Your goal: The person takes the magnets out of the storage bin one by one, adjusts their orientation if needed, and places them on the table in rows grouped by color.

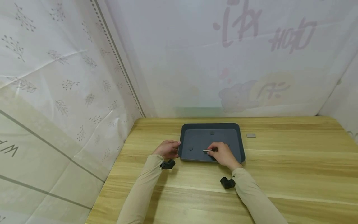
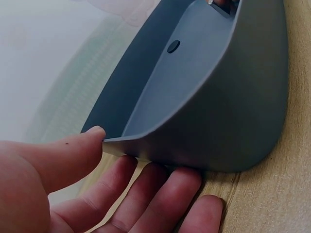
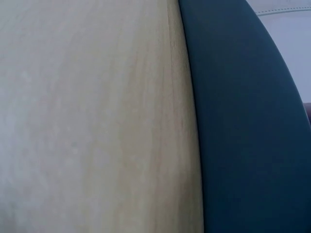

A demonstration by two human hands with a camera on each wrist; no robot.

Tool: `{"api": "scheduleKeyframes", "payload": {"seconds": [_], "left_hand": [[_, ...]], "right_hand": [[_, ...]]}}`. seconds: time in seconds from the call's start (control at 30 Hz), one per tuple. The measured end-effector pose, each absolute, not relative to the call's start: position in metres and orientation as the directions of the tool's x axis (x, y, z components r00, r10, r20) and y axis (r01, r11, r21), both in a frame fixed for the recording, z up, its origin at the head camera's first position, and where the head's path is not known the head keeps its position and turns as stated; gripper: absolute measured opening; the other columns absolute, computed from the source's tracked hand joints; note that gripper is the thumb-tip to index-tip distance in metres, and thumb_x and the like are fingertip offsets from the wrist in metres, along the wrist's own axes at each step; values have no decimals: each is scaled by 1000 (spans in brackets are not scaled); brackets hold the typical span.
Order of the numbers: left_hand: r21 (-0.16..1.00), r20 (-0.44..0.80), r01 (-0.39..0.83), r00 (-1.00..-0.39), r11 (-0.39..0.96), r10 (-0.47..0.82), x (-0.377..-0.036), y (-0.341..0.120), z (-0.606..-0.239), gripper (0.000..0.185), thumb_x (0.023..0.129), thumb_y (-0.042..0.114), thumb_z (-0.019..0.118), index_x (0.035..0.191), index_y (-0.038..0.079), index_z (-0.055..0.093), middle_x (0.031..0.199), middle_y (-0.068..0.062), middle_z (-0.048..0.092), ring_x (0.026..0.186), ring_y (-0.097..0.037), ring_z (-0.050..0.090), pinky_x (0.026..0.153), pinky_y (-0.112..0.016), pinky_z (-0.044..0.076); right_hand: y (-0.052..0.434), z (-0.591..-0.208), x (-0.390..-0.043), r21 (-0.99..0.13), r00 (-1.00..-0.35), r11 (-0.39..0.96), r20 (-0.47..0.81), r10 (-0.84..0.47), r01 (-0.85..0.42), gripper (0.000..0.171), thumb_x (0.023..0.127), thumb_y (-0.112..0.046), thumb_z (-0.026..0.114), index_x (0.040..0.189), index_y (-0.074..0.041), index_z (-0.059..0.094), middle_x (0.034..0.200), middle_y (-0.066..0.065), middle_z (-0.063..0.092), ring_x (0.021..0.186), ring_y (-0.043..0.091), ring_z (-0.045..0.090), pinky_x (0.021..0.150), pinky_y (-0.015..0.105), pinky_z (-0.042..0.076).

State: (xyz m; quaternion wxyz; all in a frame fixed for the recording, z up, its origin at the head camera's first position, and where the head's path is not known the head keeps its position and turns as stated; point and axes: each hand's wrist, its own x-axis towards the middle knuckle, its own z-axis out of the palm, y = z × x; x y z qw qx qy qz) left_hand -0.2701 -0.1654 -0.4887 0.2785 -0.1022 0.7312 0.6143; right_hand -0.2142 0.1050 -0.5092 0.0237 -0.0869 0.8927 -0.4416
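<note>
A dark grey tray (image 1: 183, 138) lies on the wooden table (image 1: 279, 161). My left hand (image 1: 169, 149) holds its near left corner. The left wrist view shows the thumb (image 2: 82, 145) on the tray's (image 2: 243, 97) rim and the fingers (image 2: 170, 189) against the outer wall. Inside the tray, near its front, my right hand (image 1: 213, 150) pinches a thin silvery piece (image 1: 207, 150) that points left. Two small dark discs (image 1: 212, 133) (image 1: 190, 148) lie on the tray floor; one disc (image 2: 173, 46) appears in the left wrist view. Only the tray's outer wall (image 3: 243, 126) and table (image 3: 97, 116) fill the right wrist view.
A small grey square plate (image 1: 250, 135) lies on the table right of the tray. Pale patterned sheets (image 1: 70, 77) wall in the table at the left and back. Black wrist cameras (image 1: 227, 183) sit at both cuffs.
</note>
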Motion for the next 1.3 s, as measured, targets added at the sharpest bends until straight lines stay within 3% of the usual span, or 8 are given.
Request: {"api": "scheduleKeyframes", "payload": {"seconds": [0.7,1.3], "left_hand": [[852,-510,-457,-835,257,207,-270,-167,-490,37,98,25,58,125,-2,58,93,-8,67,76,-14,64,65,-28,53],[851,-511,-459,-836,253,199,-269,-166,-490,34,98,23,57,121,-2,59,85,-5,65,70,-14,63,61,-26,52]], "right_hand": [[108,-507,-213,-872,-990,483,15,-137,-80,10,91,-9,66,100,-7,67,86,5,67,67,15,62,61,29,49],[112,-506,-212,-922,-994,387,-8,-108,-34,15,95,-12,61,110,-9,63,95,11,67,70,20,63,62,29,49]]}}
